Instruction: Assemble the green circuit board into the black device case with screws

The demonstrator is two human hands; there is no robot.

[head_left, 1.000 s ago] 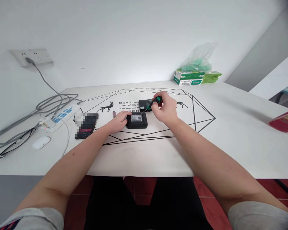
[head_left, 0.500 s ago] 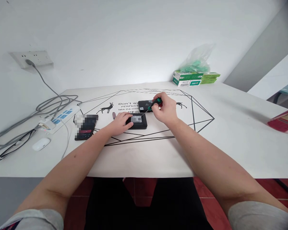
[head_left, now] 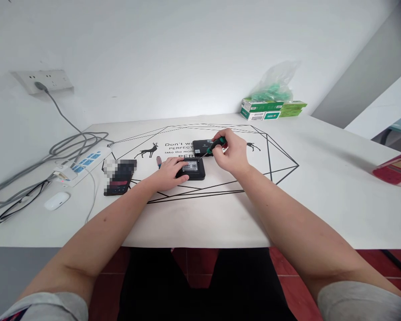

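My right hand (head_left: pixel 231 150) is closed around a screwdriver (head_left: pixel 216 145) with a green and black handle. The screwdriver slants down to the left, its tip at the far right part of a flat black device (head_left: pixel 198 175). A printed label with a square code lies on the device's face. My left hand (head_left: pixel 172 172) steadies the device from its left side, fingers over the top and thumb near the front edge. Just behind it, a flat black casing (head_left: pixel 201 146) lies partly hidden by my right hand. Another screwdriver (head_left: pixel 159 161) with a reddish handle shows beyond my left hand.
A phone (head_left: pixel 120 177) lies to the left, near a white power strip (head_left: pixel 90 165), tangled grey cables (head_left: pixel 67 140) and a white earbud case (head_left: pixel 57 201). Green and white boxes (head_left: pixel 262 109) with a plastic bag (head_left: pixel 274 84) stand at the back right. A red box (head_left: pixel 396 168) sits at the right edge.
My left thumb and fingers have shifted slightly over the device towards the right. My right hand and the screwdriver stay nearly in place, tip still at the device.
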